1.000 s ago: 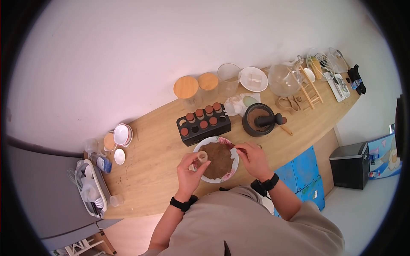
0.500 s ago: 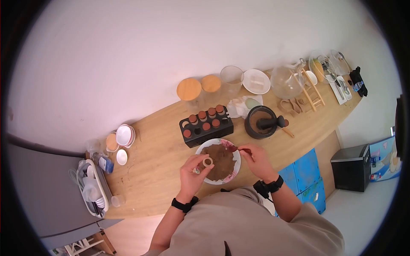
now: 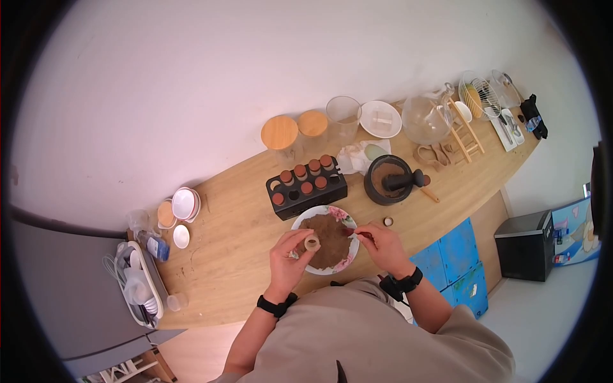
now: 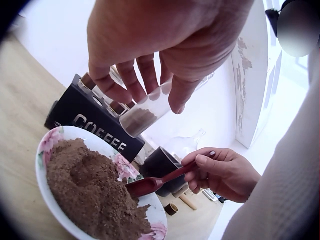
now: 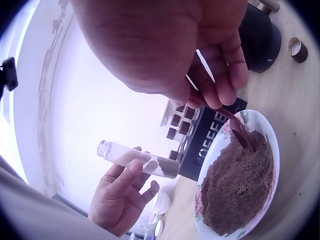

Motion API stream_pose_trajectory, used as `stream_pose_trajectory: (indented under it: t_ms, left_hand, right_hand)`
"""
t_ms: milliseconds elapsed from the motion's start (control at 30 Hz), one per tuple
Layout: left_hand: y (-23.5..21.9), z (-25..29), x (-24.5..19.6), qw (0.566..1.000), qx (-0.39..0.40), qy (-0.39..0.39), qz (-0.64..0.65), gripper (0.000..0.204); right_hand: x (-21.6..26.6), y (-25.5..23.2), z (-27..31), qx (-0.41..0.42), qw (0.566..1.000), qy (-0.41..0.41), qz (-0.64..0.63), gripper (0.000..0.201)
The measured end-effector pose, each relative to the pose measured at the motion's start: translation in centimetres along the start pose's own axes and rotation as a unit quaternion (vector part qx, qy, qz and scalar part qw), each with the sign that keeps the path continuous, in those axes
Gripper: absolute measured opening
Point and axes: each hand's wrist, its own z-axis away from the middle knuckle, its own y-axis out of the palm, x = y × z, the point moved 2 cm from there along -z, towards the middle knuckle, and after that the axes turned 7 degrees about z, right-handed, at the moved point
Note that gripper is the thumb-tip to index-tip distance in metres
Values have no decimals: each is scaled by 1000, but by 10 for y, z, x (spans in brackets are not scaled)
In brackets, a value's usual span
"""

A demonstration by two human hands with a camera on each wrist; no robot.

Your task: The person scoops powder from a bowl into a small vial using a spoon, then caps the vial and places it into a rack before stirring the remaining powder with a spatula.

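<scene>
My left hand (image 3: 288, 263) holds a clear glass tube (image 5: 142, 161) by its sides, above the left part of the plate. Some brown powder (image 4: 138, 120) lies in the tube's bottom end, and its mouth is uncapped. At the plate's right side, my right hand (image 3: 381, 247) pinches the thin handle of a dark red scoop (image 4: 162, 181). The scoop's bowl dips into a heap of brown powder (image 4: 92, 192). That heap fills most of a white plate with pink flowers (image 5: 275, 160). A small brown cap (image 5: 298, 51) lies on the table, near my right hand.
Behind the plate stands a black rack (image 3: 310, 199) lettered COFFEE, with several brown-capped tubes. A dark mortar (image 3: 382, 199) with its pestle (image 3: 397, 182) is to its right. Wooden-lidded jars (image 3: 280, 133) and a glass carafe (image 3: 423, 121) stand by the wall; small white bowls (image 3: 184, 203) sit left.
My left hand has shifted slightly right with the tube, whose mouth now faces the head camera more. My right hand has drawn a little lower with the scoop, uncovering the cap.
</scene>
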Motion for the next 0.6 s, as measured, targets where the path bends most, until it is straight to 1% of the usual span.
stream_pose_trajectory:
  t_ms: [67,200,267,600]
  left_hand:
    - [-1,0,-3,1000,3,-31,0,38]
    - [-3,1,-2,999,-3,-35,0,38]
    - [-3,1,-3,999,-5,-40,2,38]
    - [-3,-1,2,999,-3,-43,2,38]
  right_hand:
    - [-7,6,2,-42,995,21,-83,15]
    - [-14,4,4,-49,997,38,-54,15]
    - [-11,0,6,-34,997,52,-41,14]
    - [-10,10,17,-55,995,39,-77,13]
